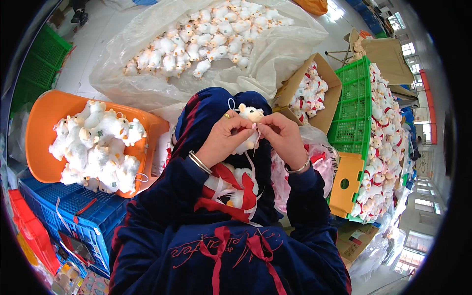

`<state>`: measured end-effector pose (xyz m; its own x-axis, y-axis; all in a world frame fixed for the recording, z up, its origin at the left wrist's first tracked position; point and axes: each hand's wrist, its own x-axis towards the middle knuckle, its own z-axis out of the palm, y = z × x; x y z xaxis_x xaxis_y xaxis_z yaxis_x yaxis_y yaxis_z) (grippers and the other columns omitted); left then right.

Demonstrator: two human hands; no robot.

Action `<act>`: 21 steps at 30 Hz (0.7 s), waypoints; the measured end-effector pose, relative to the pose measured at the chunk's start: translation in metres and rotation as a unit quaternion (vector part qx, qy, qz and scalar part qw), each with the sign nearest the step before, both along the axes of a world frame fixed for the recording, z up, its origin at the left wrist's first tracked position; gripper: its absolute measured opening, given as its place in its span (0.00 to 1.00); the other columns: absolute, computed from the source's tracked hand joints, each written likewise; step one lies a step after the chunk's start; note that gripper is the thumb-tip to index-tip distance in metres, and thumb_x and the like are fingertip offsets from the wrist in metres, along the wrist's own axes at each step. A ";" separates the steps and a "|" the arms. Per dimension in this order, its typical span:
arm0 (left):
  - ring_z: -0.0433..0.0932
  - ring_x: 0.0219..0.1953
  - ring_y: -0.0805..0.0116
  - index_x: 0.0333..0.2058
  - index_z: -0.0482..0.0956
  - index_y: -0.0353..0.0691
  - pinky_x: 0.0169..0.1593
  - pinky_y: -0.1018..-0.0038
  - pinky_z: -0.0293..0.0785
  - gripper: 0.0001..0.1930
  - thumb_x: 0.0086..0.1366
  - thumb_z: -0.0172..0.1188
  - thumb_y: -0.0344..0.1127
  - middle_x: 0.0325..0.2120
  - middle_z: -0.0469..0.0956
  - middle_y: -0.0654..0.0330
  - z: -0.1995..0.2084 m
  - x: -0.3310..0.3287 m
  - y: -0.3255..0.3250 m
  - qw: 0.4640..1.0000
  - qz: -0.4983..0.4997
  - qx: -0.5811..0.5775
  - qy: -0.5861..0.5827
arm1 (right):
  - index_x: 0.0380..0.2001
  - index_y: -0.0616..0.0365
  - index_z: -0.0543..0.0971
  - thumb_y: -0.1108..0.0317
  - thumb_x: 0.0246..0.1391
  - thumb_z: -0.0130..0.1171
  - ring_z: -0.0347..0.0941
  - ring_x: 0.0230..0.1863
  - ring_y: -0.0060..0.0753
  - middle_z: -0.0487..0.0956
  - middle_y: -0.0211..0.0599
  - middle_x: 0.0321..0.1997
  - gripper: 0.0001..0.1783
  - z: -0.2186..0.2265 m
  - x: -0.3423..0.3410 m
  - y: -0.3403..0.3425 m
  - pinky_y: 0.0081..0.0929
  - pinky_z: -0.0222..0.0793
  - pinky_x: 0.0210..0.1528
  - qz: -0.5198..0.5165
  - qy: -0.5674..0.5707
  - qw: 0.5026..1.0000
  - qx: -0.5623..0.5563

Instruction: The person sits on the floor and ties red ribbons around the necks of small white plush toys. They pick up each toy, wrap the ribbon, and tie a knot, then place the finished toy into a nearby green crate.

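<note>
A small white plush toy with round ears is upright over my knees, a white cord loop beside its head. Just under its chin, a thin pale pink ribbon is pinched between my fingertips. My left hand, wearing a ring, grips it from the left with thumb and forefinger. From the other side, my right hand closes on the ribbon too, the two hands nearly touching. A ribbon tail hangs down past the toy. Red cloth pieces with white ribbons lie in my lap around more white plush.
On my left, an orange tub of white plush toys stands by a blue crate. Ahead, a clear plastic sheet bears many more. To the right are a cardboard box and a green crate with red-trimmed toys.
</note>
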<state>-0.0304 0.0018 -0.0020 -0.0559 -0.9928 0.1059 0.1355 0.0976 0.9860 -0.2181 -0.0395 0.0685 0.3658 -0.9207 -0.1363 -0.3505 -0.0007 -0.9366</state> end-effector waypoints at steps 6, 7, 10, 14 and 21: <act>0.73 0.40 0.65 0.38 0.85 0.40 0.45 0.72 0.71 0.05 0.64 0.69 0.29 0.35 0.71 0.60 0.005 0.018 -0.011 0.990 -0.071 -0.095 -0.082 | 0.37 0.63 0.82 0.67 0.61 0.65 0.74 0.26 0.20 0.80 0.33 0.25 0.09 0.014 0.001 -0.015 0.23 0.70 0.31 0.067 0.147 0.986 -0.051; 0.72 0.40 0.64 0.38 0.85 0.40 0.46 0.71 0.70 0.05 0.64 0.69 0.29 0.34 0.71 0.60 0.008 0.020 -0.012 0.987 -0.072 -0.110 -0.097 | 0.37 0.64 0.82 0.66 0.61 0.65 0.74 0.26 0.20 0.80 0.32 0.24 0.10 0.017 0.003 -0.015 0.23 0.70 0.31 0.064 0.144 0.987 -0.026; 0.72 0.41 0.61 0.37 0.85 0.40 0.46 0.70 0.71 0.04 0.63 0.69 0.28 0.34 0.72 0.59 0.013 0.023 -0.013 0.982 -0.079 -0.127 -0.113 | 0.37 0.64 0.81 0.64 0.62 0.63 0.76 0.26 0.24 0.79 0.34 0.22 0.11 0.024 0.012 -0.014 0.26 0.71 0.31 0.055 0.144 0.987 0.037; 0.73 0.41 0.58 0.36 0.85 0.39 0.46 0.68 0.71 0.04 0.62 0.69 0.27 0.35 0.74 0.57 0.018 0.023 -0.014 0.972 -0.078 -0.166 -0.149 | 0.35 0.61 0.79 0.64 0.63 0.59 0.80 0.28 0.45 0.80 0.45 0.24 0.10 0.019 0.016 -0.013 0.37 0.73 0.32 0.068 0.176 0.982 -0.023; 0.73 0.43 0.57 0.37 0.84 0.39 0.49 0.67 0.71 0.05 0.62 0.69 0.27 0.37 0.74 0.57 0.015 0.025 -0.011 0.974 -0.073 -0.163 -0.140 | 0.36 0.57 0.77 0.64 0.64 0.59 0.80 0.31 0.56 0.81 0.49 0.27 0.08 0.014 0.027 0.000 0.45 0.73 0.33 0.058 0.228 0.957 -0.167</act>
<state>-0.0052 -0.0095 0.0134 -0.2668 -0.8879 0.3747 -0.0975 0.4117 0.9061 -0.1908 -0.0395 0.0823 0.4399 -0.8980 -0.0112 -0.7032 -0.3367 -0.6262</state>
